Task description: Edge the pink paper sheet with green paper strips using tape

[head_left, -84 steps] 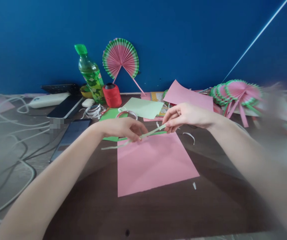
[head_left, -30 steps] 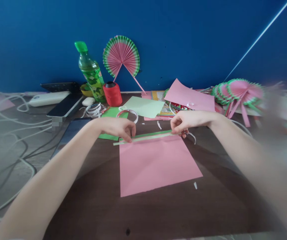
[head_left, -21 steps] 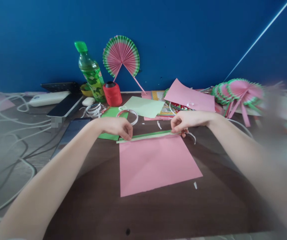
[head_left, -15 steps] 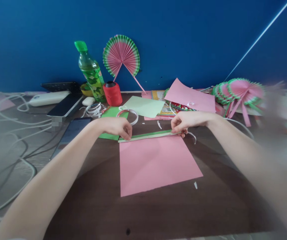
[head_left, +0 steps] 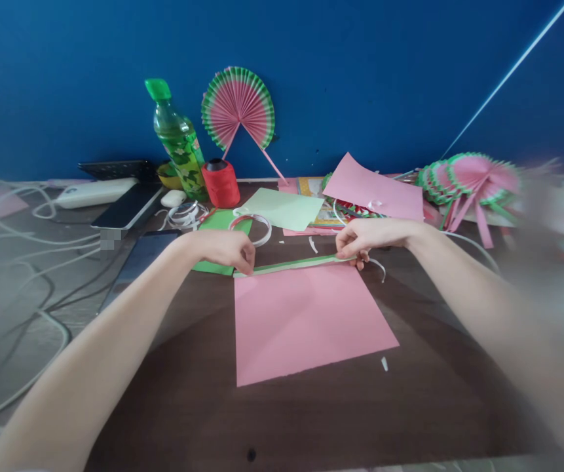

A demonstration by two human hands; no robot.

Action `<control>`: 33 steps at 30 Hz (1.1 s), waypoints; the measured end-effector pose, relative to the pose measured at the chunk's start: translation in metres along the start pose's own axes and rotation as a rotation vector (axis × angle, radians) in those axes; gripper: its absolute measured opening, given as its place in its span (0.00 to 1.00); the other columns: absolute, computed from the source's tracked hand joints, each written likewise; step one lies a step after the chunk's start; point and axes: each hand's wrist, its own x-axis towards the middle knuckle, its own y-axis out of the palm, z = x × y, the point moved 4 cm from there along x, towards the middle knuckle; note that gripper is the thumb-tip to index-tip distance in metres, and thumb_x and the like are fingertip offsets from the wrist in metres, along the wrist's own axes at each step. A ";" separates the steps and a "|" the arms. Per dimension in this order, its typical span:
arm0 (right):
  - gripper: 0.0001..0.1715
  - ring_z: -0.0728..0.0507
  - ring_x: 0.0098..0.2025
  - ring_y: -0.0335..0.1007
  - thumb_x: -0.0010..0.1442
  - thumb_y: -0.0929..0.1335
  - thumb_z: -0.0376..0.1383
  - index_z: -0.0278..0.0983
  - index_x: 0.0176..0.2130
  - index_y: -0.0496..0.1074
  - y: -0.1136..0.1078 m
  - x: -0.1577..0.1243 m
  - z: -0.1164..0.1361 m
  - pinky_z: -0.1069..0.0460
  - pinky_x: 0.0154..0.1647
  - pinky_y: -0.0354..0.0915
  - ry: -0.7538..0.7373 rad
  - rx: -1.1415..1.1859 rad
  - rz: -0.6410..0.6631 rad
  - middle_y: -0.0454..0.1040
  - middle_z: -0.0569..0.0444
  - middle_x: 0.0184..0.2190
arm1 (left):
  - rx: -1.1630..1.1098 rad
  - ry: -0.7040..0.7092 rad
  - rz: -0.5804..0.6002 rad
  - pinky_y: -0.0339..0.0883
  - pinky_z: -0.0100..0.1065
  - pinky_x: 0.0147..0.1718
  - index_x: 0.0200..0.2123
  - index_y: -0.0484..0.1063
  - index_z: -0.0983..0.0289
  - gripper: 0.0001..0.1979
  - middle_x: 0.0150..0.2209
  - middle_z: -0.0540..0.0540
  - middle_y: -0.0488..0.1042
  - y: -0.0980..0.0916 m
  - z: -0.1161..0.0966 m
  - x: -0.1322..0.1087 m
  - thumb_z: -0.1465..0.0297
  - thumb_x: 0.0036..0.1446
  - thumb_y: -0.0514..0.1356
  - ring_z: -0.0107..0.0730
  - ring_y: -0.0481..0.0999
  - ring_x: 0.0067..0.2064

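Observation:
A pink paper sheet (head_left: pixel 306 321) lies flat on the dark brown table in front of me. Along its far edge runs a narrow green and white paper strip (head_left: pixel 296 265). My left hand (head_left: pixel 232 250) is closed, fingertips pinching the strip at its left end. At the right end, my right hand (head_left: pixel 355 242) pinches the strip between thumb and fingers, the other fingers curled. Whether the strip is joined to the pink sheet cannot be made out. A thin white curl (head_left: pixel 378 269) of paper or tape lies beside my right hand.
Behind the hands lie a green sheet (head_left: pixel 220 226), a tape roll (head_left: pixel 257 229), a pale green sheet (head_left: pixel 284 208) and another pink sheet (head_left: pixel 380 190). A red container (head_left: pixel 221 185), green bottle (head_left: pixel 178 144) and pleated fan (head_left: pixel 237 105) stand by the blue wall. Cables (head_left: pixel 31 246) spread left.
My left hand has shifted very slightly left along the strip. The right hand, the strip and the pink sheet stay practically where they were.

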 end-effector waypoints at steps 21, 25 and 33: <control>0.13 0.51 0.21 0.68 0.46 0.70 0.43 0.36 0.23 0.67 0.000 0.005 -0.006 0.57 0.23 0.61 0.024 -0.015 -0.022 0.72 0.57 0.17 | -0.066 -0.022 0.005 0.55 0.26 0.25 0.28 0.74 0.66 0.12 0.25 0.51 0.71 0.001 0.002 0.001 0.62 0.45 0.59 0.26 0.65 0.27; 0.15 0.50 0.21 0.69 0.45 0.71 0.44 0.36 0.23 0.68 0.000 0.006 -0.006 0.56 0.22 0.62 0.029 -0.029 -0.034 0.72 0.56 0.17 | -0.071 -0.029 0.014 0.55 0.26 0.24 0.28 0.74 0.66 0.12 0.25 0.51 0.71 0.001 0.001 0.001 0.63 0.45 0.59 0.26 0.65 0.27; 0.13 0.50 0.20 0.68 0.44 0.71 0.42 0.36 0.23 0.67 0.001 0.007 -0.005 0.56 0.22 0.62 0.031 -0.011 -0.041 0.72 0.57 0.16 | -0.070 -0.023 0.007 0.54 0.26 0.23 0.27 0.73 0.66 0.11 0.23 0.50 0.69 0.002 0.003 0.003 0.63 0.44 0.59 0.25 0.63 0.25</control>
